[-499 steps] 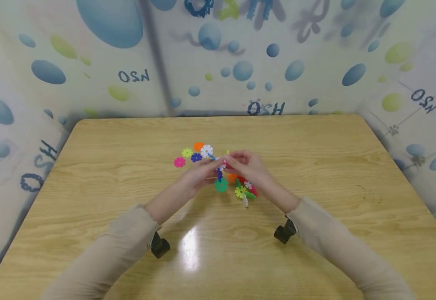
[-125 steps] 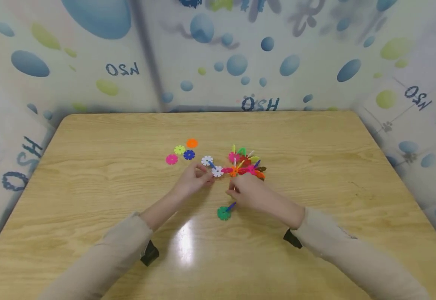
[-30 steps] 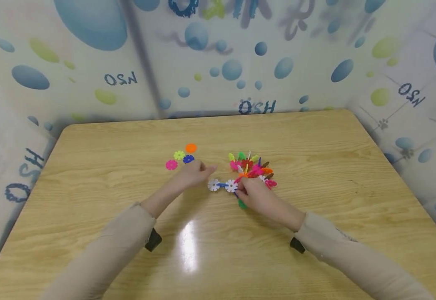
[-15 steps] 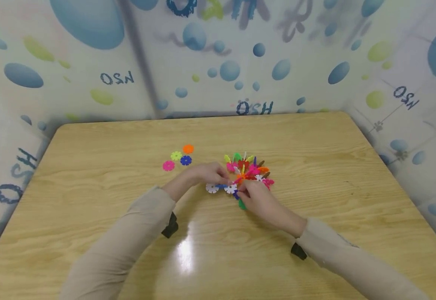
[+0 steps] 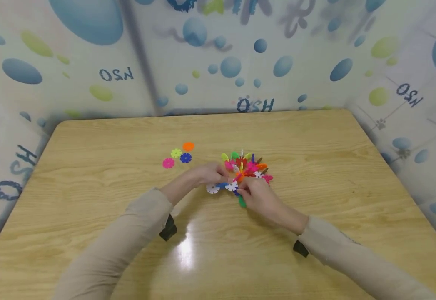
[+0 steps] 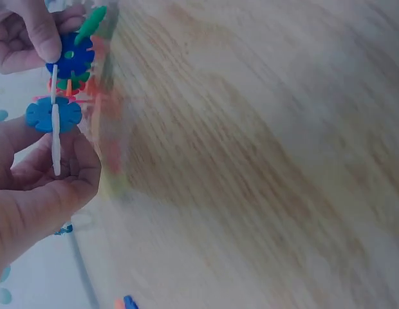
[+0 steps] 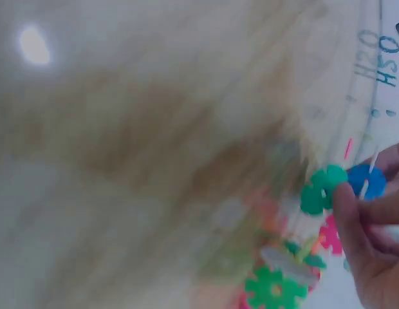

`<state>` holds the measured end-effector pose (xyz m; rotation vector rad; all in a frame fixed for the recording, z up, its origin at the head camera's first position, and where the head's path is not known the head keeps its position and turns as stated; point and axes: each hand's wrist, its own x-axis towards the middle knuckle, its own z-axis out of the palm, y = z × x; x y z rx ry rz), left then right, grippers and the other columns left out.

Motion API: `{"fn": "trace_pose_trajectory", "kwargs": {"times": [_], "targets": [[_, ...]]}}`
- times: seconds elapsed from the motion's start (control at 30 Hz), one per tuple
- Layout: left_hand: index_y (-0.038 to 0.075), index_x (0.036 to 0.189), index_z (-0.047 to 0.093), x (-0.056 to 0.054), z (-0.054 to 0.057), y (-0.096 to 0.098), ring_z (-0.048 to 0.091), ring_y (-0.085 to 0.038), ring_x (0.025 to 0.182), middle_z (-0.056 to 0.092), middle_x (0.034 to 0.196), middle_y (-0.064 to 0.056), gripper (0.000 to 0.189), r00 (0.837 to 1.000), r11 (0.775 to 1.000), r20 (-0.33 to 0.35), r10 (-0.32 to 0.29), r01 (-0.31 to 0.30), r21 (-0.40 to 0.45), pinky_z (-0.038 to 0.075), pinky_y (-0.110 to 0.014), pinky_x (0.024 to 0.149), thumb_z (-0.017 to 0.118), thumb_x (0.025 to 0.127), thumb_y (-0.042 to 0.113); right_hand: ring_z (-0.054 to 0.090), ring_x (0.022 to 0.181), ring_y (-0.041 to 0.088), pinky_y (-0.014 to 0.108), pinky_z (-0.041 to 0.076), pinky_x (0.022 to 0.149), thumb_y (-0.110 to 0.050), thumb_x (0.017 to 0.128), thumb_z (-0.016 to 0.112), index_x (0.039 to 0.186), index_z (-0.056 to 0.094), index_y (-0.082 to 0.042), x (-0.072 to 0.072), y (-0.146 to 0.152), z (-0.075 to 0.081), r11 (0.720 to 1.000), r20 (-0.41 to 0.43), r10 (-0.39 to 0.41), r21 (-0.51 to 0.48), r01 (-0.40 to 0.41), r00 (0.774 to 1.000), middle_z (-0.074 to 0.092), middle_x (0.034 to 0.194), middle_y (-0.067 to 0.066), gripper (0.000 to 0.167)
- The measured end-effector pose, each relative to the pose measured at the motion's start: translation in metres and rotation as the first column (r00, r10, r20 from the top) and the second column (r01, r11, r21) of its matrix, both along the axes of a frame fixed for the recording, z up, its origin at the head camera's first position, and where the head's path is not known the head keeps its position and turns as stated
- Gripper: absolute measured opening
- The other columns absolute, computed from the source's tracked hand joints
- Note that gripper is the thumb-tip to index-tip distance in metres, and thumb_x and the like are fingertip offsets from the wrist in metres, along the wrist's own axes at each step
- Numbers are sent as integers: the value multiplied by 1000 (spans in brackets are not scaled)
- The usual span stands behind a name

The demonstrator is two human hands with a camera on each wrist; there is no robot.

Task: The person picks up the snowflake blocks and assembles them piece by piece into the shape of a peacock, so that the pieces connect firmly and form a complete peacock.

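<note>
A many-coloured cluster of interlocking snowflake discs (image 5: 242, 164) sits mid-table, in front of both hands. Two white snowflake discs (image 5: 213, 188) are joined by a light blue disc (image 6: 53, 114) at its near left side. My left hand (image 5: 211, 173) reaches over them from the left, its thumb and fingers gripping around the light blue and white discs. From the right, my right hand (image 5: 260, 198) pinches a dark blue disc (image 6: 71, 56) against the nearer white one. A green disc (image 7: 324, 190) is slotted into the dark blue one and hangs below the fingers. Fingertips partly hide the joint.
Several loose snowflake discs lie to the far left: orange (image 5: 188, 146), yellow (image 5: 176, 153), pink (image 5: 168, 163) and blue (image 5: 185, 158). The wooden table (image 5: 315, 146) meets a patterned wall covering (image 5: 146, 91) at its back edge.
My left hand has moved right from near the loose discs and taken hold at the white discs. The green and dark blue pair, apart 4.2 s ago, is now at the cluster in my right hand.
</note>
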<state>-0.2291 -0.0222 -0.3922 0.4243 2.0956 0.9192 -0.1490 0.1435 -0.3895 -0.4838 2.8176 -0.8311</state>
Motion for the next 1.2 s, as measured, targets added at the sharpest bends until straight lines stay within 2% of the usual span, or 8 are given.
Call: {"fn": "trace_pose_trajectory", "kwargs": {"times": [0.17,0.33,0.5,0.67,0.83,0.9,1.07,1.2], "targets": [[10,68,55,3,3,-7,37,-8,59,43,62,5,25,999,1000,-15,-29,29,7,32,-18,54,56,90,20,55,62,10,19,46,53,-21,88,61,88,65,-2,-18,13,12,997,111,-64,-41,68,992,66,77,7,19],[4,80,63,8,5,-13,39,-7,60,46,65,6,19,1000,1000,1,-12,12,0,34,-18,55,56,91,19,59,77,25,33,50,65,-24,93,52,102,59,2,-43,42,18,966,58,-253,-47,256,966,63,92,17,28],[1,93,65,9,6,-15,41,-7,63,48,68,6,21,999,999,-17,-46,46,-9,37,-17,59,55,91,20,56,93,30,36,50,75,-20,93,51,108,55,5,-50,52,10,959,77,-276,-50,280,958,59,103,21,29],[1,90,64,7,4,-17,43,-7,64,50,68,6,21,998,998,-14,-60,60,17,38,-17,62,56,91,20,56,73,19,24,47,58,-22,87,62,93,63,-2,-29,34,9,999,-108,-35,-5,34,994,60,90,11,21],[1,93,65,5,3,-19,47,-8,72,55,76,4,22,999,998,-12,-51,51,35,41,-19,69,55,91,21,48,69,10,17,43,57,-31,78,71,88,67,-5,-13,13,4,947,-215,268,240,-215,939,55,85,3,28],[1,94,64,6,3,-19,48,-9,74,57,79,2,23,998,998,-16,-54,55,35,41,-19,70,55,91,21,46,70,10,18,43,59,-28,76,73,85,69,-6,-11,9,3,929,-239,311,282,-241,920,53,84,2,24],[4,95,64,7,2,-19,49,-9,74,58,80,1,21,998,998,-14,-61,62,19,41,-20,70,54,91,21,48,79,12,22,44,67,-22,78,72,76,66,-12,-14,13,7,913,-151,360,262,-314,921,54,87,0,12],[7,75,55,8,-2,-16,41,-10,61,46,65,2,33,999,998,18,-46,45,49,36,-21,62,43,97,30,50,94,18,32,46,82,-21,81,69,73,63,-13,-22,21,14,897,-119,415,221,-384,902,60,101,4,13]]}}
